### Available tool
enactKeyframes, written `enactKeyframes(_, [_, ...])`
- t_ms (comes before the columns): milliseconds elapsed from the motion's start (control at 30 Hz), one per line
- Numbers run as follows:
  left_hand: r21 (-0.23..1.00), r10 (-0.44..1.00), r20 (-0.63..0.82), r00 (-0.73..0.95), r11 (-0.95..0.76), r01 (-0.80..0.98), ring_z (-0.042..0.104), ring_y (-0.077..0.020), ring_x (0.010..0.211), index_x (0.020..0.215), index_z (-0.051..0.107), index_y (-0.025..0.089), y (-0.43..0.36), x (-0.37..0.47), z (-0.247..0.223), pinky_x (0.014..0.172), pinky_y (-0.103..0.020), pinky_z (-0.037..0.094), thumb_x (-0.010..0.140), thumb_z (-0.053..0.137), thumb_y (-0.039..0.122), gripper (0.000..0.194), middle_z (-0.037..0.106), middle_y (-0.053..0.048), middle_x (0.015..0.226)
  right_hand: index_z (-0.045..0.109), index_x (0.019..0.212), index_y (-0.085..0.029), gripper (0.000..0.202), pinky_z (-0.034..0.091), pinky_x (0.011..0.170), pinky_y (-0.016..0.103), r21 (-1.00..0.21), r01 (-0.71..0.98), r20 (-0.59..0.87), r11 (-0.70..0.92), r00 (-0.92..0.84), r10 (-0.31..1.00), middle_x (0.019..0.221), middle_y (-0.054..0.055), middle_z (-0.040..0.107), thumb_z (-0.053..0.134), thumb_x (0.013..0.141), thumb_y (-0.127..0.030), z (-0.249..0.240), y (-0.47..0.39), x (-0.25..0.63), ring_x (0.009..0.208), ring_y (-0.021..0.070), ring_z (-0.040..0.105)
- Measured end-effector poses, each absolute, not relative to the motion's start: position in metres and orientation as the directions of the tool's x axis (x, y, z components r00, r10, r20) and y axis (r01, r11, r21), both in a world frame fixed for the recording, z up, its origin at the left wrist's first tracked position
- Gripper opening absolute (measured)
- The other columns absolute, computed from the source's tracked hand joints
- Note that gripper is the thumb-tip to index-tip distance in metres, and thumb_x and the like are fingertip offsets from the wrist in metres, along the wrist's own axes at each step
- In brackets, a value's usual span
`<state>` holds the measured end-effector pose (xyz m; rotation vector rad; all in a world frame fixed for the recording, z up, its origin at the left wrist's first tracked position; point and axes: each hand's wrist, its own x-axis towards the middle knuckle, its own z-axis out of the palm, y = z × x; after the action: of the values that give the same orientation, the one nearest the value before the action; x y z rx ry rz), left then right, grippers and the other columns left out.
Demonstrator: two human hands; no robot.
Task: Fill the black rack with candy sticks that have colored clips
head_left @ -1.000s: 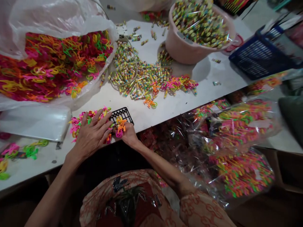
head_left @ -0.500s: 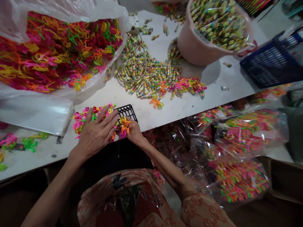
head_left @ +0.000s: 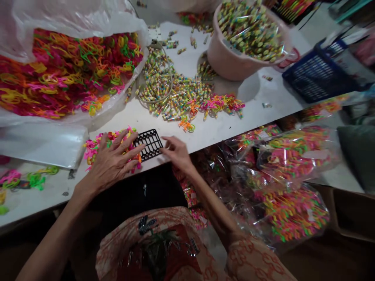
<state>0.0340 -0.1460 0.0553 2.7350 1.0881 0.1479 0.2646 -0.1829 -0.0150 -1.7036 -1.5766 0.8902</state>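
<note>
White and cluttered, the desk (head_left: 205,132) runs across the upper half of the frame. At the upper left a clear plastic bag (head_left: 73,19) spills neon plastic rings (head_left: 58,74) in pink, orange, yellow and green. Just below it, low in the left centre, the left hand (head_left: 113,162) lies flat with fingers spread over a small heap of the same bright rings (head_left: 96,146), its fingertips touching the left edge of a black plastic grid (head_left: 149,143). That grid lies at the desk's near edge, centre frame. The right hand (head_left: 175,152), open and empty, hovers just right of the grid. Above centre lie scattered wrapped candies (head_left: 172,97); further right a pink tub (head_left: 234,58) holds more, then a blue basket (head_left: 319,74). Lower right, filled clear bags (head_left: 293,175) pile up.
</note>
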Motion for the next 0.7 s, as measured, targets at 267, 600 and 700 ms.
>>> enactKeyframes(267, [0.13, 0.764, 0.094, 0.639, -0.646, 0.752, 0.045, -0.0335, 0.133, 0.131, 0.058, 0.025, -0.133, 0.042, 0.048, 0.105, -0.056, 0.034, 0.097, 0.032, 0.041, 0.046, 0.049, -0.013, 0.146, 0.064, 0.114, -0.019, 0.03, 0.046, 0.083, 0.034, -0.31, 0.86, -0.128, -0.405, 0.384, 0.914, 0.118, 0.012, 0.06, 0.053, 0.088, -0.027, 0.004, -0.154, 0.352, 0.099, 0.0246, 0.059])
enactKeyframes(600, [0.112, 0.705, 0.149, 0.693, -0.708, 0.697, 0.046, -0.0347, 0.133, 0.135, 0.055, 0.025, -0.135, 0.039, 0.04, 0.104, -0.055, 0.035, 0.095, 0.035, 0.039, 0.047, 0.048, -0.013, 0.147, 0.069, 0.104, -0.02, 0.028, 0.044, 0.077, 0.029, -0.353, 0.867, -0.176, -0.352, 0.308, 0.935, 0.103, 0.007, 0.062, 0.056, 0.09, -0.04, 0.015, -0.158, 0.353, 0.092, 0.0193, 0.061])
enactKeyframes(700, [0.125, 0.706, 0.154, 0.692, -0.708, 0.695, 0.044, -0.0336, 0.135, 0.139, 0.051, 0.028, -0.136, 0.039, 0.039, 0.105, -0.055, 0.035, 0.095, 0.034, 0.04, 0.049, 0.048, -0.012, 0.148, 0.07, 0.103, -0.019, 0.022, 0.043, 0.077, 0.03, -0.221, 0.924, -0.207, -0.312, 0.268, 0.941, 0.112, 0.01, 0.061, 0.052, 0.09, -0.023, 0.023, -0.147, 0.364, 0.098, 0.0221, 0.062])
